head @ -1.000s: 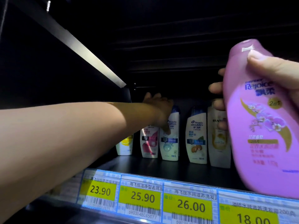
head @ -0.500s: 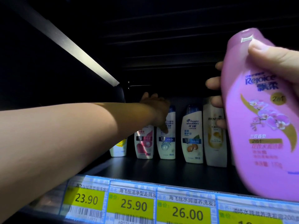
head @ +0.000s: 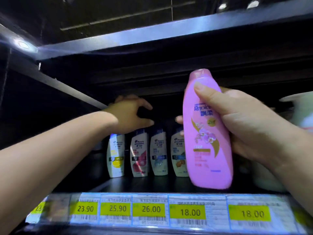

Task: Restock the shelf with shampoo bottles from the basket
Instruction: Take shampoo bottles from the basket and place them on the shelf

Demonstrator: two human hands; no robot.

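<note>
My right hand [head: 242,126] grips a pink Rejoice shampoo bottle [head: 206,150], upright, at the front of the dark shelf [head: 135,184]. My left hand [head: 130,114] reaches deep into the shelf, hovering just above a row of several small white shampoo bottles; its fingers are spread and hold nothing. The row runs from a yellow-labelled bottle [head: 116,155] through a red-labelled one [head: 139,155] and a blue one [head: 159,153] to a brown-labelled one [head: 178,155], partly hidden behind the pink bottle. The basket is out of view.
Price tags [head: 150,209] with yellow fields line the shelf's front edge. The shelf above [head: 152,34] hangs low over the opening. A pale object [head: 298,111] sits at the far right. Dark bare shelf floor lies in front of the white bottles.
The view has pulled back and shifted right. My left hand has lifted off the white bottle and opened above the row. The pink bottle has moved left, toward the middle of the shelf opening.
</note>
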